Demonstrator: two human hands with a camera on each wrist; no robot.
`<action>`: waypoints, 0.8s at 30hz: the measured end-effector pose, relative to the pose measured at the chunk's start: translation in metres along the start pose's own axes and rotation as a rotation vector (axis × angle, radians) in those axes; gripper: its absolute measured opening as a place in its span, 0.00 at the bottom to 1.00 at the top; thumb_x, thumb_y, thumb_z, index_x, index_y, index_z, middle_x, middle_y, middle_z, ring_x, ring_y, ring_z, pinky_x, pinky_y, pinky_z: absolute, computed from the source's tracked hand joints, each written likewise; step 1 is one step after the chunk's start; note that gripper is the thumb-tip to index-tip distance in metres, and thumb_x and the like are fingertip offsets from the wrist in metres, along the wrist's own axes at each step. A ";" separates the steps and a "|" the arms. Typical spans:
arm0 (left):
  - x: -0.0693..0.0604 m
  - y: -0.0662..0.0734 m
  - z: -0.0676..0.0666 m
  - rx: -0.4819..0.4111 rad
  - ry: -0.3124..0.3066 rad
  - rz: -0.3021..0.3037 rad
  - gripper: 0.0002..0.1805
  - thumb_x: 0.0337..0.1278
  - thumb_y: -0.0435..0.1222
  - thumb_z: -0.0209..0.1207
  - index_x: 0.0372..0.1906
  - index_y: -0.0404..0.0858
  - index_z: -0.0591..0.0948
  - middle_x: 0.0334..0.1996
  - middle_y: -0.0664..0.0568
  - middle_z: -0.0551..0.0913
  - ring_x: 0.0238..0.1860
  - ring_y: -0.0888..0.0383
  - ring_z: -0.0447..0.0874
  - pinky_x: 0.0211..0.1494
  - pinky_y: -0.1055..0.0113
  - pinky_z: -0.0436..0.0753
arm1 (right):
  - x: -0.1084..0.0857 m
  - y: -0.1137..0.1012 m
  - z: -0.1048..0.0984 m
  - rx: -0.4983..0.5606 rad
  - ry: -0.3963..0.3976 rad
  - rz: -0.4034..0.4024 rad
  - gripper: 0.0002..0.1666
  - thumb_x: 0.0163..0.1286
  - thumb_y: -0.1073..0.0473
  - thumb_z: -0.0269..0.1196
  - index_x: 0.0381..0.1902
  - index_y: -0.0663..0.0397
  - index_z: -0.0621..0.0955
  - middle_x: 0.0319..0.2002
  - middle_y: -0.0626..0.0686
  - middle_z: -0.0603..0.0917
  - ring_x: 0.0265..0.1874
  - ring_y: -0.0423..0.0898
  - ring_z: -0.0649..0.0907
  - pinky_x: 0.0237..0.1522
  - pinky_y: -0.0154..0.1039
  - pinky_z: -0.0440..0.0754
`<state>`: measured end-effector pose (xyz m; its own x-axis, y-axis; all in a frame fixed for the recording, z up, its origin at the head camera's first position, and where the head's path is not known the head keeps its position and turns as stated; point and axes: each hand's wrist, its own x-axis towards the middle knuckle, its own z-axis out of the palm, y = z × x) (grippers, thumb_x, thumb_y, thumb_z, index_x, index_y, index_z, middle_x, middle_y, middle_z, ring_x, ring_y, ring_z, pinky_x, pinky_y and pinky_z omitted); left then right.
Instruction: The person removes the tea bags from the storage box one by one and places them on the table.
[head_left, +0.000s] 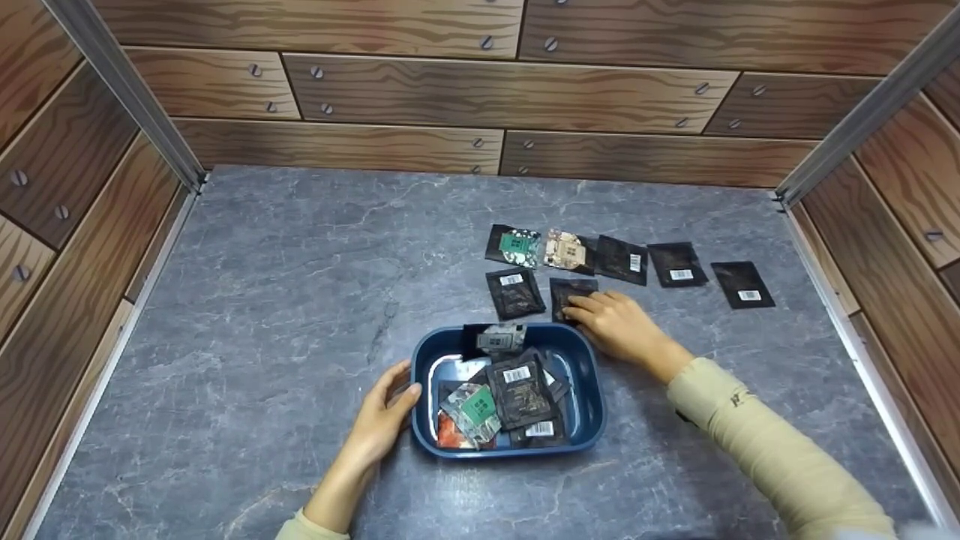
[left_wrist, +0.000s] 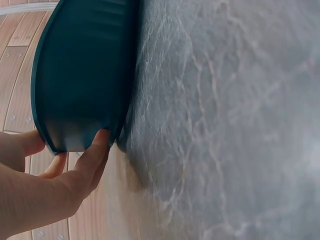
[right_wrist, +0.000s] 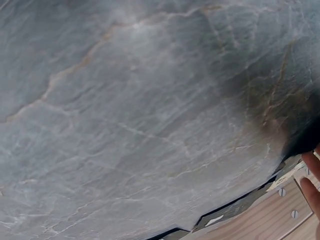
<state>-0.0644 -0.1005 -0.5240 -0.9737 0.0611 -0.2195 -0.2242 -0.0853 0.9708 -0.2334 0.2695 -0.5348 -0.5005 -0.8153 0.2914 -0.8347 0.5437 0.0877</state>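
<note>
The left hand (head_left: pixel 379 420) grips the left wall of a blue bin (head_left: pixel 508 453), thumb at the rim. In the left wrist view the same hand (left_wrist: pixel 75 175) has fingers against the outer wall of the bin (left_wrist: pixel 85 75). Behind the bin, the fingers of the right hand (head_left: pixel 619 326) rest on the lower right of a black packet (head_left: pixel 574 289); its thumb is hidden. At the edge of the right wrist view, fingertips of that hand (right_wrist: pixel 312 182) touch a dark packet (right_wrist: pixel 306 137). The bin holds several packets, including a black one (head_left: pixel 523 390) with a white label.
A back row has a green-labelled packet (head_left: pixel 517 245), a beige-labelled packet (head_left: pixel 568 251) and several black packets (head_left: pixel 676 264). Another black packet (head_left: pixel 514 293) lies just behind the bin. Wood-patterned panels (head_left: pixel 487 90) surround the grey marbled table (head_left: pixel 270 300) at the back and sides.
</note>
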 end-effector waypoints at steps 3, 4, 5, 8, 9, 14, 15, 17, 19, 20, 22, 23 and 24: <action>0.000 -0.001 0.000 0.002 0.004 -0.007 0.28 0.74 0.33 0.51 0.72 0.26 0.60 0.68 0.27 0.64 0.66 0.37 0.68 0.60 0.55 0.79 | 0.000 0.000 -0.003 0.026 -0.042 0.019 0.20 0.63 0.61 0.69 0.53 0.60 0.83 0.55 0.63 0.82 0.47 0.60 0.84 0.50 0.59 0.81; 0.000 -0.001 0.000 0.002 0.005 -0.009 0.28 0.74 0.33 0.51 0.72 0.26 0.60 0.68 0.27 0.64 0.66 0.37 0.69 0.60 0.55 0.79 | 0.000 -0.001 -0.003 0.033 -0.055 0.025 0.21 0.63 0.60 0.69 0.53 0.60 0.83 0.55 0.64 0.82 0.48 0.61 0.83 0.51 0.59 0.81; 0.000 -0.001 -0.001 0.003 0.006 -0.010 0.28 0.74 0.33 0.51 0.72 0.26 0.61 0.68 0.27 0.65 0.66 0.37 0.69 0.60 0.55 0.79 | 0.000 -0.001 -0.004 0.038 -0.068 0.031 0.21 0.64 0.60 0.69 0.54 0.60 0.82 0.56 0.64 0.81 0.49 0.61 0.83 0.52 0.59 0.80; 0.000 -0.001 -0.001 0.003 0.011 -0.014 0.28 0.73 0.32 0.51 0.72 0.27 0.61 0.68 0.28 0.65 0.66 0.37 0.69 0.60 0.55 0.79 | 0.000 -0.001 -0.006 0.049 -0.099 0.039 0.21 0.65 0.58 0.67 0.55 0.61 0.82 0.57 0.65 0.80 0.51 0.61 0.82 0.54 0.60 0.79; 0.000 -0.001 -0.001 0.004 0.012 -0.014 0.28 0.73 0.32 0.51 0.72 0.27 0.61 0.68 0.28 0.65 0.66 0.37 0.69 0.60 0.56 0.79 | 0.000 -0.001 -0.006 0.047 -0.103 0.037 0.21 0.66 0.58 0.67 0.55 0.61 0.82 0.57 0.65 0.80 0.51 0.61 0.82 0.54 0.60 0.79; -0.001 -0.001 -0.001 0.003 0.013 -0.016 0.28 0.73 0.33 0.52 0.72 0.27 0.61 0.68 0.28 0.65 0.66 0.37 0.68 0.61 0.56 0.79 | 0.000 -0.002 -0.011 0.043 -0.060 0.009 0.17 0.64 0.64 0.67 0.51 0.60 0.83 0.54 0.64 0.82 0.47 0.60 0.83 0.51 0.58 0.80; -0.001 -0.001 -0.001 0.002 0.013 -0.017 0.28 0.73 0.33 0.52 0.72 0.27 0.61 0.68 0.28 0.65 0.66 0.37 0.68 0.61 0.56 0.79 | 0.001 -0.002 -0.013 0.041 -0.042 0.001 0.16 0.63 0.65 0.68 0.50 0.60 0.84 0.53 0.63 0.83 0.46 0.60 0.83 0.50 0.58 0.81; -0.001 0.000 -0.001 0.004 0.014 -0.019 0.28 0.73 0.33 0.52 0.72 0.27 0.61 0.68 0.28 0.65 0.66 0.37 0.68 0.60 0.56 0.79 | 0.002 -0.002 -0.015 0.033 -0.012 -0.012 0.14 0.62 0.67 0.68 0.47 0.60 0.85 0.50 0.63 0.84 0.44 0.60 0.84 0.48 0.57 0.82; -0.001 -0.001 -0.001 0.004 0.008 -0.012 0.28 0.73 0.33 0.51 0.72 0.27 0.61 0.68 0.28 0.65 0.66 0.37 0.69 0.59 0.57 0.79 | 0.003 -0.004 -0.019 0.023 0.010 -0.022 0.13 0.61 0.67 0.67 0.45 0.60 0.85 0.48 0.62 0.85 0.43 0.59 0.84 0.47 0.56 0.82; 0.000 -0.001 -0.001 0.004 0.005 -0.007 0.29 0.74 0.33 0.51 0.72 0.26 0.60 0.68 0.28 0.65 0.66 0.37 0.69 0.59 0.57 0.80 | 0.004 -0.004 -0.020 0.018 0.018 -0.026 0.12 0.61 0.67 0.67 0.44 0.60 0.85 0.47 0.61 0.85 0.42 0.58 0.84 0.46 0.55 0.82; 0.000 -0.001 -0.001 0.004 -0.003 0.005 0.29 0.74 0.33 0.51 0.72 0.25 0.60 0.68 0.27 0.64 0.66 0.37 0.69 0.59 0.57 0.80 | 0.005 -0.007 -0.024 0.007 0.031 -0.033 0.11 0.61 0.67 0.66 0.43 0.60 0.85 0.45 0.60 0.86 0.42 0.57 0.84 0.46 0.54 0.82; 0.000 -0.001 -0.001 0.001 -0.007 0.011 0.29 0.74 0.33 0.50 0.72 0.24 0.59 0.67 0.26 0.64 0.66 0.37 0.69 0.58 0.57 0.80 | 0.006 -0.008 -0.026 0.001 0.036 -0.036 0.11 0.61 0.67 0.66 0.43 0.60 0.85 0.44 0.59 0.86 0.41 0.56 0.84 0.46 0.54 0.82; 0.000 -0.001 -0.002 -0.002 -0.011 0.016 0.29 0.74 0.33 0.50 0.72 0.24 0.59 0.67 0.26 0.64 0.66 0.37 0.69 0.58 0.56 0.80 | 0.006 -0.010 -0.028 -0.002 0.041 -0.036 0.11 0.62 0.66 0.65 0.44 0.60 0.85 0.44 0.58 0.86 0.41 0.56 0.84 0.46 0.54 0.82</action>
<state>-0.0643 -0.1019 -0.5252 -0.9767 0.0704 -0.2029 -0.2086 -0.0879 0.9740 -0.2216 0.2647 -0.5069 -0.4598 -0.8255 0.3272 -0.8517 0.5142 0.1005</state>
